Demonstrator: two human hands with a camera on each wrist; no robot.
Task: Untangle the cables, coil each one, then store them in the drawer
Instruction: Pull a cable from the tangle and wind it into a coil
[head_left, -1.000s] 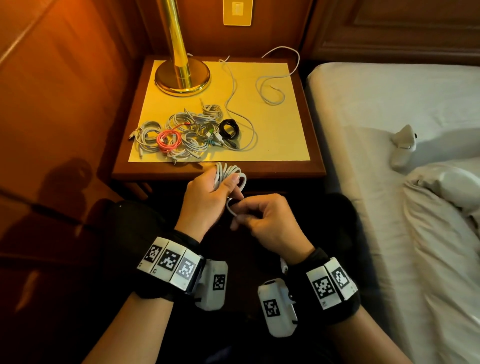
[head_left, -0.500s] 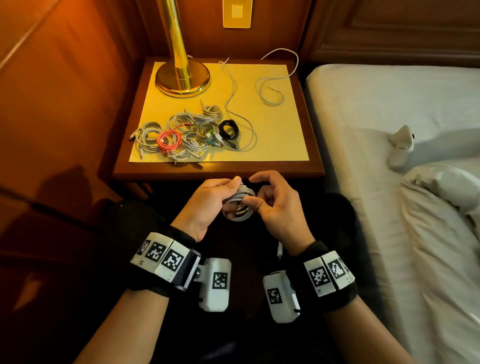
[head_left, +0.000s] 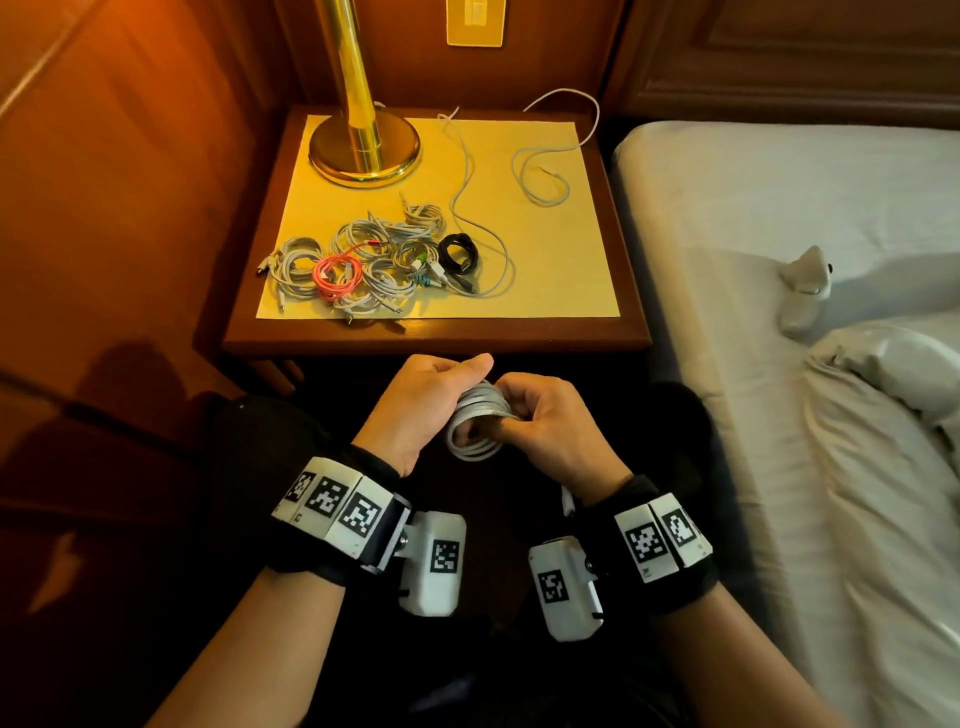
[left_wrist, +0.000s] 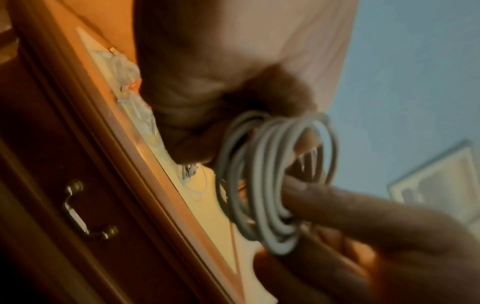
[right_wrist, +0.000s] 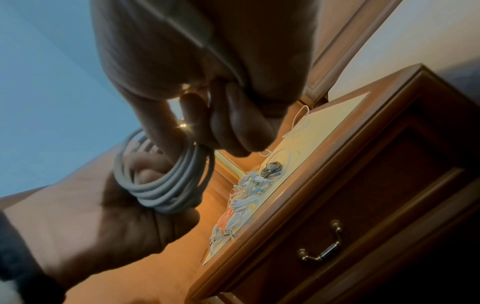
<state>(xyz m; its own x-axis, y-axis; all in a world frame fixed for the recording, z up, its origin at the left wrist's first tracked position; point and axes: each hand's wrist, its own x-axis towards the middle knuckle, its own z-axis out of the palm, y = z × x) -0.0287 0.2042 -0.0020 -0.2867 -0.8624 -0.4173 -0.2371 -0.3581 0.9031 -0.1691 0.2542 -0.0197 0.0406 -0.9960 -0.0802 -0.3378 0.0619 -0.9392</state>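
Observation:
A coiled white cable (head_left: 475, 423) (left_wrist: 262, 185) (right_wrist: 166, 181) is held between both hands just in front of the nightstand (head_left: 436, 340). My left hand (head_left: 423, 410) grips the coil's left side, thumb over the top. My right hand (head_left: 545, 426) pinches the right side, one finger through the loop. On the nightstand's yellow mat lies a pile of coiled cables (head_left: 363, 260): white ones, a pink one (head_left: 337, 270), a black one (head_left: 457, 252). A loose white cable (head_left: 545, 171) trails at the back. The drawer is shut; its brass handle (left_wrist: 83, 214) (right_wrist: 322, 248) shows below the top.
A brass lamp base (head_left: 363, 148) stands at the mat's back left. The bed (head_left: 831, 364) with white sheets runs along the right, a small white object (head_left: 805, 286) lying on it. Wood panelling (head_left: 130, 182) closes the left side.
Both hands dropped slightly from the nightstand edge and came together. The right hand wound the loose tail onto the coil and now pinches the coil itself.

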